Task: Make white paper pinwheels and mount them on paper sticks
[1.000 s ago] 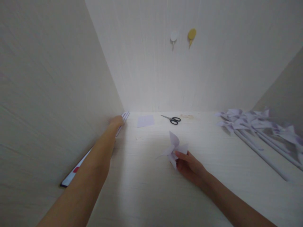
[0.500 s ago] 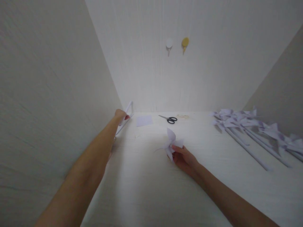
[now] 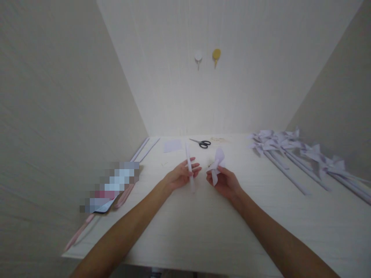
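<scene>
A rolled white paper stick [image 3: 189, 164] stands nearly upright in my left hand [image 3: 180, 176], held by the thumb with the other fingers spread behind it. My right hand [image 3: 224, 183] pinches a white paper pinwheel [image 3: 218, 158] by its centre, its blades curling up and down. The two hands are close together but apart over the middle of the table. Beyond them lie black-handled scissors [image 3: 204, 144] and a pale square of paper [image 3: 172, 146].
Several finished paper pinwheels on sticks [image 3: 285, 152] lie along the right side. By the left wall are more paper sticks [image 3: 140, 150], pink sticks [image 3: 125, 196] and a pixelated flat object [image 3: 113, 189]. Two hooks, white [image 3: 198, 56] and yellow [image 3: 216, 55], hang on the back wall.
My left hand has come from the left wall to the middle, bringing a paper stick. My right hand has moved slightly right with the pinwheel, which is now turned.
</scene>
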A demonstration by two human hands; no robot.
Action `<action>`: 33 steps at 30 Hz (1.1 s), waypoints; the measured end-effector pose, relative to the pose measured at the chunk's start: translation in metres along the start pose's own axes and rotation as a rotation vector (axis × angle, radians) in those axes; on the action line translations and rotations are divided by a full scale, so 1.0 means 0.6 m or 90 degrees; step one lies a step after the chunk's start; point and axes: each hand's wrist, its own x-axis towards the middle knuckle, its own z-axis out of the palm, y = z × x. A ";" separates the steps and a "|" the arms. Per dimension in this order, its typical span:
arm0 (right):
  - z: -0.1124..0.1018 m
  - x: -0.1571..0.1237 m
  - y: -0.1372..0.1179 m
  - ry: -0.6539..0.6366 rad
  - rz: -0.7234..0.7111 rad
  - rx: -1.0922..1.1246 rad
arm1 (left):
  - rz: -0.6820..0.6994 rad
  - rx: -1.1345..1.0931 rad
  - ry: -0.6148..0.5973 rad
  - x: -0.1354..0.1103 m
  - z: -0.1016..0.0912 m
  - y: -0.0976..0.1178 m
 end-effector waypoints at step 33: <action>0.000 0.001 -0.004 -0.016 0.047 -0.006 | 0.076 -0.045 0.077 -0.005 0.018 -0.032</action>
